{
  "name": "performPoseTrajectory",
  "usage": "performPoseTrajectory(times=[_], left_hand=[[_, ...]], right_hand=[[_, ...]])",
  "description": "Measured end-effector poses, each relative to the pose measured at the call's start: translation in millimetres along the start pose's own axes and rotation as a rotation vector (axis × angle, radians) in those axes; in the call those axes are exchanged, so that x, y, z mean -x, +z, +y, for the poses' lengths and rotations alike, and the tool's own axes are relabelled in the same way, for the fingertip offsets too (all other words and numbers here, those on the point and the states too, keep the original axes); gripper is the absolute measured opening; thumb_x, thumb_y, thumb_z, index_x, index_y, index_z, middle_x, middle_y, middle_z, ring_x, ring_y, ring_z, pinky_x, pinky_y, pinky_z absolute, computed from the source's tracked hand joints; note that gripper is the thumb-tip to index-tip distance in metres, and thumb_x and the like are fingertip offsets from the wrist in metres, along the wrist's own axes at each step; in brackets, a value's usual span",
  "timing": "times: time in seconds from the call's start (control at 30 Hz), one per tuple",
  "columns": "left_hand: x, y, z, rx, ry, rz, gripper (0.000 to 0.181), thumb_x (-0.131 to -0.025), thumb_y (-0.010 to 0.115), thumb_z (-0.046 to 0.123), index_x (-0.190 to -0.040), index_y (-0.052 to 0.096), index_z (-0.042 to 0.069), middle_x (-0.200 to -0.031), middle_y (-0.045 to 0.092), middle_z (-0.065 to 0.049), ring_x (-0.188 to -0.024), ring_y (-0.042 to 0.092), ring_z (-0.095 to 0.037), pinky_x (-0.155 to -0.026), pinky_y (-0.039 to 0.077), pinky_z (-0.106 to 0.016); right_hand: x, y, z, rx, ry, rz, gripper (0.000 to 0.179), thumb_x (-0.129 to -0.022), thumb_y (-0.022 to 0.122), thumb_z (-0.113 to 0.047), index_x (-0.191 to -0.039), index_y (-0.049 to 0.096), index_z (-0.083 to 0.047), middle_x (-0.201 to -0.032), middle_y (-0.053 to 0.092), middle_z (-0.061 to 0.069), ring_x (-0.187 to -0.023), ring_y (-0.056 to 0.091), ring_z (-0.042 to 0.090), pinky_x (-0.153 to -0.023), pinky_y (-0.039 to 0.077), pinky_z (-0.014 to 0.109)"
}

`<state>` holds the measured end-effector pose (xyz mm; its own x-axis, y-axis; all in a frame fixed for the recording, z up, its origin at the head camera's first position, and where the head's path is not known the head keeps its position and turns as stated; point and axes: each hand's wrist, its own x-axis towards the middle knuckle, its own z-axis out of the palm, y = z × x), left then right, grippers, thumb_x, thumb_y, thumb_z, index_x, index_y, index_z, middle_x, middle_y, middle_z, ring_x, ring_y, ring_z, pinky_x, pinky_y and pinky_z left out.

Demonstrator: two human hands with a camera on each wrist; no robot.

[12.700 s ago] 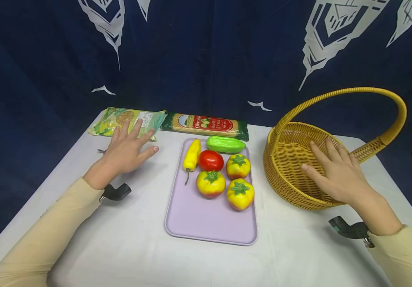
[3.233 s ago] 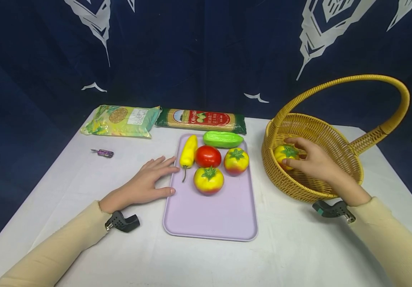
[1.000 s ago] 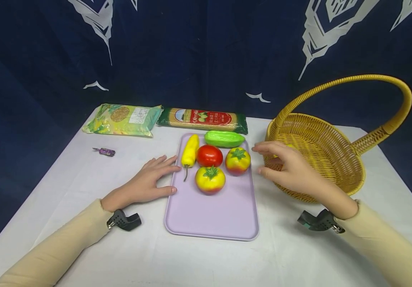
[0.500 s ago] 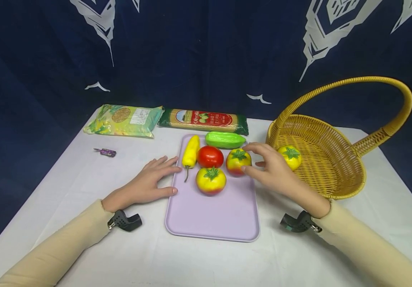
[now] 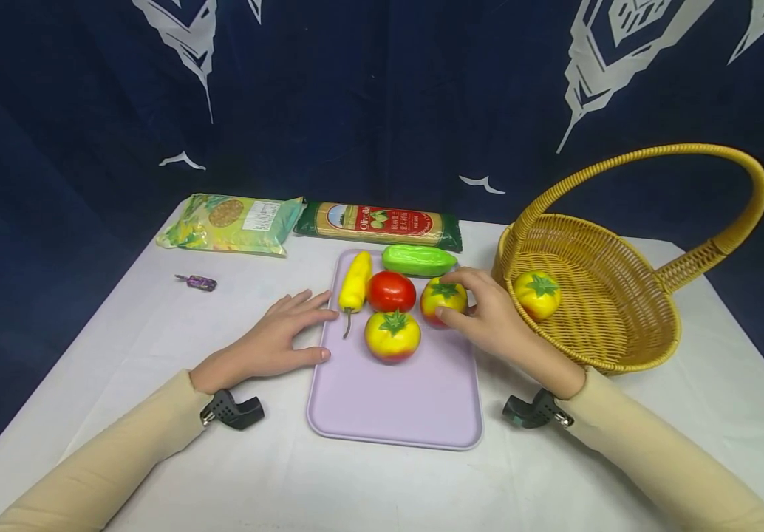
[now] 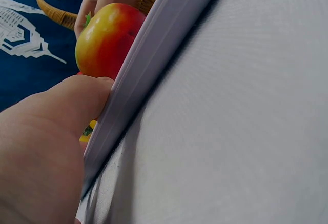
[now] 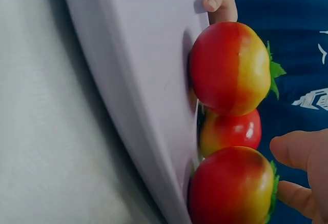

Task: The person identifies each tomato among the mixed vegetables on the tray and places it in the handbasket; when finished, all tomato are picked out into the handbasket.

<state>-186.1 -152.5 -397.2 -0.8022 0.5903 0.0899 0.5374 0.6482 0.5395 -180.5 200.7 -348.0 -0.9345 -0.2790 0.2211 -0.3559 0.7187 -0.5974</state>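
Observation:
In the head view my right hand (image 5: 491,314) reaches over the right yellow-red toy tomato (image 5: 437,301) on the lilac tray (image 5: 395,406), fingers bent at its leafy top. The right wrist view shows the thumb (image 7: 294,149) apart from that tomato (image 7: 228,190) and a fingertip at its green leaves. Another yellow-red tomato (image 5: 391,343) sits nearer the front, beside a plain red tomato (image 5: 391,292). My left hand (image 5: 272,340) rests with spread fingers at the tray's left edge. In the left wrist view its thumb (image 6: 84,93) lies against the rim.
The wicker basket (image 5: 595,362) with a tall handle stands right, holding one yellow-red tomato (image 5: 536,297). A yellow pepper (image 5: 355,281) and a green vegetable (image 5: 418,260) lie on the tray. Behind are a spaghetti pack (image 5: 378,225) and a grain bag (image 5: 229,225); a small purple item (image 5: 199,282) lies left.
Earlier, my right hand put one yellow-red tomato from the tray into the basket. It has since moved left to another tomato. My left hand came from near the grain bag to the tray edge.

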Motion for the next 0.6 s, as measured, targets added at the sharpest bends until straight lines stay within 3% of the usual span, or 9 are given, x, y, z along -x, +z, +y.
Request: performPoseTrajectory(times=[0.33, 0.6], left_hand=[[-0.8, 1.1, -0.5, -0.002, -0.002, -0.004, 0.061, -0.089, 0.074, 0.039, -0.143, 0.059, 0.016, -0.166, 0.036, -0.011, -0.155, 0.023, -0.047, -0.124, 0.012, -0.070], [-0.6, 0.5, -0.7, -0.011, -0.002, -0.001, 0.061, -0.089, 0.074, 0.039, -0.143, 0.059, 0.016, -0.166, 0.036, -0.012, -0.155, 0.023, -0.047, -0.125, 0.013, -0.069]], right_hand=[[-5.2, 9, 4, 0.035, -0.044, 0.027, 0.036, -0.085, 0.078, -0.014, -0.118, 0.069, -0.006, -0.133, 0.064, 0.021, -0.123, 0.059, 0.036, -0.091, 0.053, 0.047], [-9.1, 12, 6, 0.012, -0.053, 0.020, 0.043, -0.081, 0.083, -0.014, -0.121, 0.068, -0.006, -0.130, 0.065, 0.021, -0.118, 0.060, 0.036, -0.099, 0.051, 0.051]])
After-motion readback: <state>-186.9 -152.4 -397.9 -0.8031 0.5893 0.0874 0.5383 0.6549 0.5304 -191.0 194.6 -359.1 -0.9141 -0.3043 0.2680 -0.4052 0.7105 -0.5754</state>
